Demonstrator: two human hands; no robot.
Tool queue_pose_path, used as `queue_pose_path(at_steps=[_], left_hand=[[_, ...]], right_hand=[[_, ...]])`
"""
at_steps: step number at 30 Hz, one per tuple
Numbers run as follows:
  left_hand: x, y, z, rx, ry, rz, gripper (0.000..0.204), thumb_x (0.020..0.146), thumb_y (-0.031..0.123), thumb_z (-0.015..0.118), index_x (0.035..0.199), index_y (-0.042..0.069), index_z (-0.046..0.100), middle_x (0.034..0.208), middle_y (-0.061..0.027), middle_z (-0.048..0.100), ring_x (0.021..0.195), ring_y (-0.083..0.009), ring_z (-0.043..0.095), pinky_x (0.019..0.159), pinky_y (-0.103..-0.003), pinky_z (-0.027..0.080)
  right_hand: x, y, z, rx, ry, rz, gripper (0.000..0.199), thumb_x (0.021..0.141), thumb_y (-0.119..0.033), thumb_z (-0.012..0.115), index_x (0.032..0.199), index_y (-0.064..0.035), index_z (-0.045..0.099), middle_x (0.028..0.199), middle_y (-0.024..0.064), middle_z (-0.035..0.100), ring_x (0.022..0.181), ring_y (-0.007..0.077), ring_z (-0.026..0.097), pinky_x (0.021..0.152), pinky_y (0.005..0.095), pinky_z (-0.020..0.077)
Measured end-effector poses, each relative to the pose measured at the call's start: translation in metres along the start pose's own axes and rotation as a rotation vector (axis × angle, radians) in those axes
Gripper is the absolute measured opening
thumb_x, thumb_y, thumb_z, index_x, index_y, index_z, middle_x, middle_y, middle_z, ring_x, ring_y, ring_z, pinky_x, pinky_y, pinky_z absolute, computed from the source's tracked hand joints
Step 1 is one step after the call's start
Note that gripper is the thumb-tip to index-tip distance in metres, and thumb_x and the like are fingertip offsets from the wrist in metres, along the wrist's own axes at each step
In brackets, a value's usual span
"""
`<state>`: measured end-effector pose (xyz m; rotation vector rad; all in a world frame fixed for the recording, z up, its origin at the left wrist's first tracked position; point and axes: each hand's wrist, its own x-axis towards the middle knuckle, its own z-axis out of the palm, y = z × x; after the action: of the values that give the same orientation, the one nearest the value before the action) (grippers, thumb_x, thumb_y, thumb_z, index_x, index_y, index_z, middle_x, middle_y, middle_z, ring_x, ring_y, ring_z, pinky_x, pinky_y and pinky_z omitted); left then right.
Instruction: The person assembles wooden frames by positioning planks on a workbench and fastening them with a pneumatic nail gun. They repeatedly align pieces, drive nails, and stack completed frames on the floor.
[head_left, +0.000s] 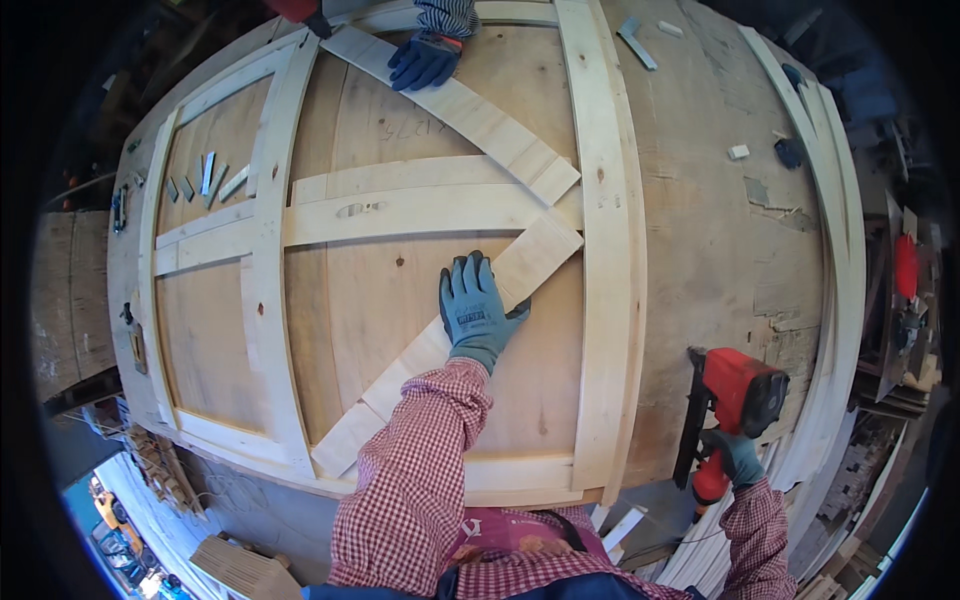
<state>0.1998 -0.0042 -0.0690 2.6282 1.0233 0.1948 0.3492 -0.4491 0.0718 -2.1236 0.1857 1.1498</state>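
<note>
Pressing flat with fingers spread, the left hand (pixel 475 312) lies on the diagonal wooden slat (pixel 440 345), near its upper end, on the plywood panel (pixel 380 290). The right hand (pixel 737 455), well apart at the panel's right edge, is wrapped around the red nail gun (pixel 738 395). A co-worker's gloved hand (pixel 425 58) rests on the upper diagonal slat (pixel 470 110).

Red-and-white checked sleeves, blue-grey work gloves on the left hand (pixel 474 312) and right hand (pixel 738 455) — dark cuffs
</note>
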Motion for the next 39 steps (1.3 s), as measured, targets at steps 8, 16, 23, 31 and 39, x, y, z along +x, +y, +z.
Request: queue_pose_path(at_steps=[8,16,23,31,39], left_hand=[[0.002,-0.003,0.001,-0.040,0.032,-0.005,0.082,0.067,0.046,0.074,0.129,0.001,0.043,0.134,-0.0162,0.045,0.130,-0.0347,0.038,0.112,-0.053,0.022],[0.004,-0.004,0.001,-0.073,0.023,0.000,0.080,0.068,0.044,0.074,0.128,0.001,0.044,0.134,-0.0164,0.046,0.131,-0.0351,0.037,0.112,-0.054,0.021],[0.004,-0.002,-0.007,-0.099,-0.041,-0.019,0.079,0.069,0.045,0.074,0.128,0.000,0.045,0.137,-0.0172,0.044,0.132,-0.0357,0.036,0.113,-0.054,0.020],[0.005,-0.004,-0.006,-0.126,-0.068,-0.014,0.079,0.070,0.046,0.074,0.127,-0.001,0.046,0.138,-0.0174,0.044,0.132,-0.0361,0.036,0.114,-0.053,0.019],[0.009,-0.004,-0.007,-0.113,-0.052,-0.019,0.078,0.071,0.046,0.073,0.126,-0.001,0.046,0.138,-0.0174,0.044,0.133,-0.0362,0.035,0.115,-0.053,0.018]], right_hand=[[-0.040,-0.154,0.050,0.479,-0.120,0.087,0.019,0.087,-0.013,0.058,0.088,0.0063,0.056,0.073,0.0123,0.057,0.065,0.0246,0.060,0.068,0.0376,0.0507],[0.022,-0.261,0.170,0.153,-0.211,-0.200,0.020,0.088,-0.017,0.059,0.080,0.0011,0.058,0.070,0.0069,0.054,0.062,0.0197,0.057,0.065,0.0335,0.0506],[0.040,-0.256,0.184,0.140,-0.204,-0.106,0.018,0.087,-0.013,0.059,0.075,0.0002,0.057,0.066,0.0088,0.056,0.060,0.0210,0.059,0.060,0.0344,0.0517],[0.031,-0.260,0.196,0.063,-0.175,-0.155,0.019,0.085,-0.014,0.062,0.077,0.0024,0.057,0.065,0.0100,0.058,0.057,0.0222,0.060,0.057,0.0331,0.0527],[0.026,-0.270,0.207,0.129,-0.088,-0.166,0.020,0.080,-0.013,0.069,0.076,0.0017,0.055,0.065,0.0089,0.057,0.052,0.0182,0.056,0.049,0.0326,0.0501]])
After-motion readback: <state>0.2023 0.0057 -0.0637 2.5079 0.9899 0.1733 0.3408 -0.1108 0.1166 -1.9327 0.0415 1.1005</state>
